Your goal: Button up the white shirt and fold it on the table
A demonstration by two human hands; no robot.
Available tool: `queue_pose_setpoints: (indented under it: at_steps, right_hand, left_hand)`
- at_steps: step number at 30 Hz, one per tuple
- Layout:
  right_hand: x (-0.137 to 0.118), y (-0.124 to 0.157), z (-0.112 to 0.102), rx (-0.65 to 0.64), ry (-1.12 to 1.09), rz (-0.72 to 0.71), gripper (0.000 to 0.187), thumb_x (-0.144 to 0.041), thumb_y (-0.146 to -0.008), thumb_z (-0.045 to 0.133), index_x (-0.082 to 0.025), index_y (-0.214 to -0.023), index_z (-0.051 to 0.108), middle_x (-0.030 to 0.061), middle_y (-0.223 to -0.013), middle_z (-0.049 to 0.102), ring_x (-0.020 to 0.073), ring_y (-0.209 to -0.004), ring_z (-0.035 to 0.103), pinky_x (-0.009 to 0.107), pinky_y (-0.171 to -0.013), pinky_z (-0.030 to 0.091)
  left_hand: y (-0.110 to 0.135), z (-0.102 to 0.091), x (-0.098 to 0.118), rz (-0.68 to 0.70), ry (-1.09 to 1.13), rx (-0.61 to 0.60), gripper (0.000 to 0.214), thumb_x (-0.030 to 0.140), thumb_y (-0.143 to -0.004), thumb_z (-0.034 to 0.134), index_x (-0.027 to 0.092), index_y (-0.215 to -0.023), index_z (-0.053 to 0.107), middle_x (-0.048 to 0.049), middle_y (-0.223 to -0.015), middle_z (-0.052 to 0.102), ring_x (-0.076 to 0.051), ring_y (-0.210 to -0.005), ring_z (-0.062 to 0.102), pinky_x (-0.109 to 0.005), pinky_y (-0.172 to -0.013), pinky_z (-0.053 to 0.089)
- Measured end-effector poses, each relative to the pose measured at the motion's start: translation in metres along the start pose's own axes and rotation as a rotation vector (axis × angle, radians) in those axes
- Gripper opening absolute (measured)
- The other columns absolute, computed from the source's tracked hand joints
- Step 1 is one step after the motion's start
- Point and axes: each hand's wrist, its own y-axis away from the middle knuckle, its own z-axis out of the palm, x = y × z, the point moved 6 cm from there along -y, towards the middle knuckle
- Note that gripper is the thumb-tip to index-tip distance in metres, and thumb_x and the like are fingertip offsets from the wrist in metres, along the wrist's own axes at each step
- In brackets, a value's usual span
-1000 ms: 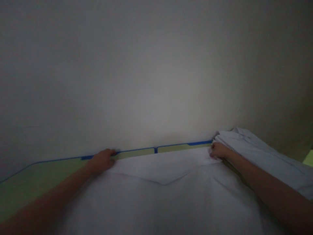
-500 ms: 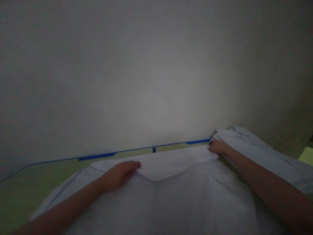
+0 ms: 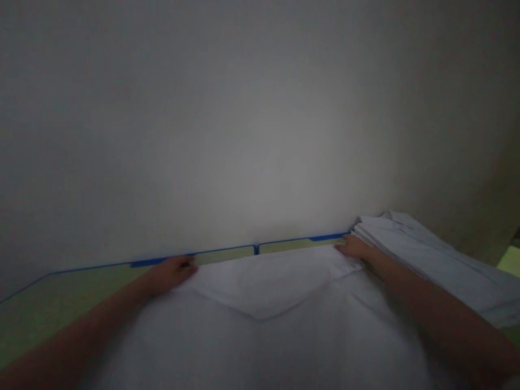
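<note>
A white cloth garment (image 3: 284,346) lies spread out before me, its far part folded over into a flap (image 3: 264,287) whose near edge dips to a shallow point. My left hand (image 3: 173,274) is at the far left corner of this flap, fingers curled and closed on the fabric. At the far right corner, my right hand (image 3: 352,248) pinches the edge of the same garment. Both forearms reach across the cloth. Dim light leaves the fingertips hard to make out.
A pile of folded white garments (image 3: 439,265) lies to the right, close beside my right forearm. The pale green tabletop (image 3: 36,303) has blue edging (image 3: 158,261) along its back. A plain grey wall (image 3: 260,119) rises directly behind it.
My left hand has moved left and slightly away from me to the flap's corner. My right hand has shifted slightly left. The flap now spreads wider, its point nearer me.
</note>
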Motion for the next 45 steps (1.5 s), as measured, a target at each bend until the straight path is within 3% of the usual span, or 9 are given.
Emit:
queue_pose_setpoints:
  at_steps: [5,11,17,21,24,33,37,41,45]
  right_hand:
    - [-0.010,-0.003,0.006,0.027,0.021,-0.064,0.030,-0.028,-0.083,0.045,-0.011,-0.100,0.062,0.0143,-0.107,0.062,0.0221,-0.101,0.056,0.028,-0.088,0.038]
    - [-0.003,-0.016,-0.012,0.115,0.068,-0.076,0.034,-0.030,-0.090,0.033,-0.013,-0.097,0.061,0.0132,-0.095,0.065,0.0210,-0.090,0.058,0.029,-0.082,0.039]
    - [-0.018,-0.017,-0.023,0.160,0.097,-0.130,0.034,-0.033,-0.088,0.036,-0.014,-0.095,0.063,0.0135,-0.097,0.062,0.0215,-0.092,0.056,0.032,-0.087,0.036]
    - [-0.052,-0.008,-0.018,0.092,0.014,-0.396,0.035,-0.039,-0.087,0.039,-0.019,-0.106,0.061,0.0095,-0.109,0.060,0.0190,-0.104,0.050,0.029,-0.094,0.032]
    - [-0.069,0.000,-0.005,-0.047,-0.061,-0.567,0.038,-0.040,-0.079,0.053,-0.019,-0.109,0.061,0.0087,-0.110,0.060,0.0205,-0.104,0.050,0.029,-0.094,0.033]
    - [-0.058,-0.015,-0.005,-0.086,-0.033,-0.439,0.025,-0.023,-0.080,0.044,-0.017,-0.094,0.063,0.0066,-0.094,0.063,0.0176,-0.089,0.055,0.025,-0.080,0.040]
    - [-0.065,-0.011,-0.018,-0.031,0.074,-0.422,0.025,-0.018,-0.073,0.051,-0.015,-0.094,0.063,0.0112,-0.099,0.061,0.0225,-0.095,0.053,0.031,-0.085,0.037]
    - [-0.127,0.003,-0.022,0.018,0.151,-0.486,0.028,-0.021,-0.074,0.051,-0.013,-0.097,0.063,0.0168,-0.101,0.058,0.0293,-0.099,0.050,0.040,-0.086,0.033]
    - [-0.257,0.038,-0.002,-0.009,0.151,-0.675,0.032,-0.033,-0.084,0.041,-0.015,-0.102,0.060,0.0145,-0.107,0.059,0.0259,-0.102,0.050,0.037,-0.086,0.035]
  left_hand:
    - [0.002,-0.007,-0.003,0.045,0.037,-0.077,0.047,0.055,-0.080,0.037,0.017,-0.083,0.064,-0.0057,-0.083,0.067,-0.022,-0.079,0.060,-0.028,-0.072,0.043]
    - [-0.008,-0.023,0.000,0.072,0.101,-0.051,0.045,0.054,-0.082,0.033,0.020,-0.079,0.063,-0.0027,-0.081,0.066,-0.021,-0.082,0.059,-0.026,-0.076,0.041]
    - [-0.011,-0.018,0.011,0.080,0.005,-0.041,0.048,0.054,-0.081,0.034,0.017,-0.080,0.065,-0.0069,-0.080,0.064,-0.021,-0.078,0.058,-0.027,-0.074,0.041]
    - [0.002,-0.022,0.022,0.205,-0.017,0.062,0.043,0.053,-0.077,0.044,0.019,-0.094,0.064,-0.0079,-0.104,0.061,-0.022,-0.100,0.053,-0.026,-0.088,0.038]
    - [0.012,-0.018,0.019,0.224,-0.009,-0.029,0.047,0.052,-0.067,0.058,0.019,-0.101,0.063,-0.0073,-0.109,0.059,-0.022,-0.101,0.053,-0.026,-0.088,0.039]
    - [0.015,-0.011,-0.014,0.060,0.168,-0.157,0.054,0.021,-0.063,0.047,0.018,-0.116,0.055,-0.0044,-0.112,0.061,-0.022,-0.103,0.056,-0.030,-0.090,0.043]
    - [0.020,-0.020,-0.023,0.067,0.065,-0.042,0.058,0.015,-0.059,0.043,0.014,-0.115,0.056,-0.0071,-0.116,0.059,-0.023,-0.110,0.052,-0.033,-0.101,0.035]
    - [0.034,-0.020,0.005,0.168,-0.093,0.093,0.058,0.017,-0.067,0.044,0.018,-0.125,0.049,-0.0052,-0.138,0.040,-0.022,-0.127,0.036,-0.033,-0.109,0.022]
    - [0.042,0.009,0.046,0.193,-0.138,0.060,0.055,0.039,-0.086,0.033,0.022,-0.138,0.031,-0.0045,-0.146,0.024,-0.023,-0.134,0.020,-0.040,-0.110,0.016]
